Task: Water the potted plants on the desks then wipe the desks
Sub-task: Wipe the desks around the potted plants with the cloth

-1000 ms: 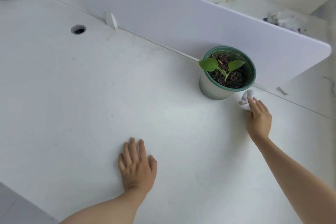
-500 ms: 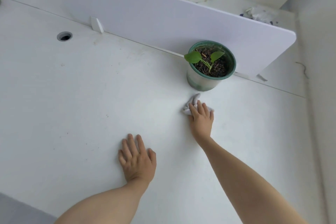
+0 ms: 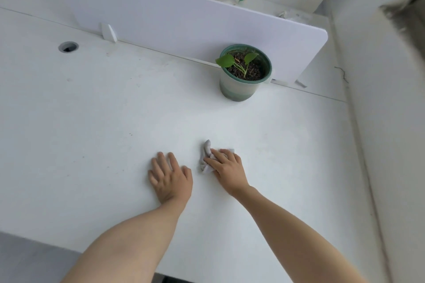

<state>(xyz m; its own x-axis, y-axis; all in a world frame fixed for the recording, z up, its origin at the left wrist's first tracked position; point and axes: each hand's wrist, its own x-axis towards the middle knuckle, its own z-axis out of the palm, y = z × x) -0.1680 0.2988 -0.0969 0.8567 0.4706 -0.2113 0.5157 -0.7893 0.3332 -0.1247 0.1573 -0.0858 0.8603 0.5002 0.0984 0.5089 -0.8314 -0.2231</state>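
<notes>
Right hand (image 3: 226,169) presses crumpled cloth (image 3: 206,156) flat on desk (image 3: 92,122); left hand (image 3: 170,178) just beside, splayed, empty; potted plant (image 3: 245,72) beyond; no readable writing.

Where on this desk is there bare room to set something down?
Bare: the wide stretch left of the left hand toward the cable hole, and between potted plant and hands. Occupied: the right hand pressing the cloth.

Both forearms bare to frame edge, no sleeves in view. Left hand (image 3: 170,181) and right hand (image 3: 227,167): no rings, watch, gloves.
</notes>
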